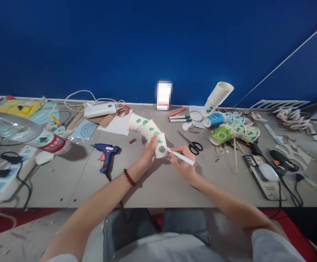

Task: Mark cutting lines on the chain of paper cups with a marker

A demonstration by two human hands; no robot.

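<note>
1. I saw the left hand [147,154] wrapped around a curved paper-cup chain [150,130] over the grey tabletop [158,193].
2. The right hand [184,171] pinched a white marker [185,159] at the chain's end cup [160,152].
3. I judged the chain light and crushable, best held near rims.
</note>
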